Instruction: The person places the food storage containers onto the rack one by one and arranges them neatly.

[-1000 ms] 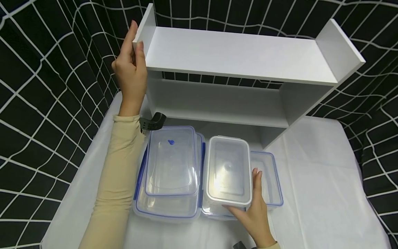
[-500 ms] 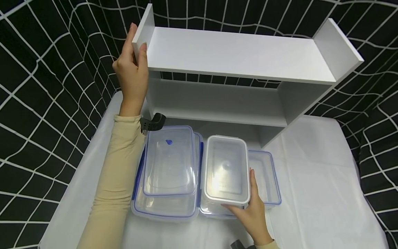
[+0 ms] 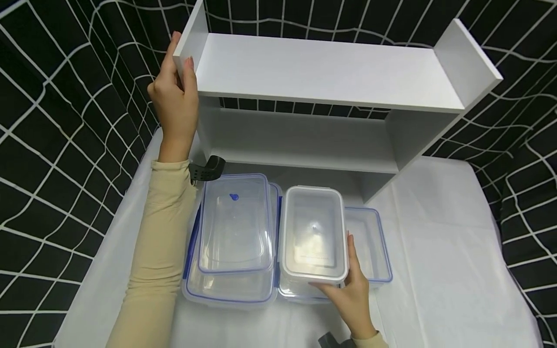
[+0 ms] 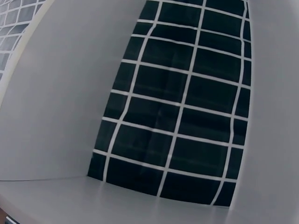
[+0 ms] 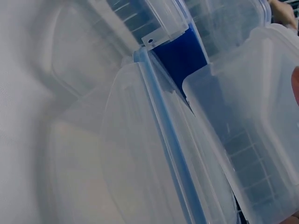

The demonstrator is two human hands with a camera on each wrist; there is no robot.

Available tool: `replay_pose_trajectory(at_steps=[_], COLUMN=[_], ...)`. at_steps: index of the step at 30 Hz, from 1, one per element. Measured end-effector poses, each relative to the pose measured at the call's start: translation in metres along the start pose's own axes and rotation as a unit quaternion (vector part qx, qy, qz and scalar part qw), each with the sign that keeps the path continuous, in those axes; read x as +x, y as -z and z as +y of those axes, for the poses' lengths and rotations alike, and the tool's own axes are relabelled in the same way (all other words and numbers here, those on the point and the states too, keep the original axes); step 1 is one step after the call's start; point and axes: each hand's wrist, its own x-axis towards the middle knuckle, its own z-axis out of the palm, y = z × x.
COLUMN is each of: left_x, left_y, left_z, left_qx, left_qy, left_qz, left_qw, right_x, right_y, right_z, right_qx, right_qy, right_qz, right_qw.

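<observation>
Left grip [image 3: 176, 104]: pinching the left panel [image 3: 191, 41] of the white shelf [image 3: 330, 72], thumb inside, fingers outside. The shelf stands toward the far edge of the white-covered worktop [image 3: 448, 251].

Right grip [image 3: 356, 299]: pinching the tub [image 3: 314, 234] at its near right corner. The tub, clear with a white-rimmed lid, is in front of the shelf, well in from the worktop's left and right edges. Under it we note a clear box [image 3: 300, 290], mostly hidden; whether the two touch, we cannot tell.

Right of the tub: one blue-rimmed box [image 3: 372, 249].

Left of the tub, nearer the worktop's left edge: one large box [image 3: 235, 290], blue-rimmed, bearing one smaller box [image 3: 235, 229] with a blue tab.

Sundries: we list one beige sleeve [image 3: 152, 261], one dark strap [image 3: 208, 169] by the left wrist, and black cloth [image 3: 65, 145] with a white grid.
</observation>
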Motion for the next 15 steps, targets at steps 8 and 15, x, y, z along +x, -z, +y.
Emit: replay_pose_trajectory(at_steps=[8,15], left_x=[-0.0001,-0.0005], left_y=[0.001,0.001], left_z=[-0.0001,-0.0015], left_qx=[-0.007,-0.018], left_qy=[-0.007,-0.008], left_qz=[-0.007,-0.006], left_qw=[0.9999,0.9998], right_x=[0.0037,0.0018], right_y=[0.0001,-0.0019], right_z=[-0.0038,-0.006], right_qx=[0.058,0.113], right_qy=[-0.02,-0.051], right_qz=[-0.009,0.001], right_qw=[0.9981,0.9923])
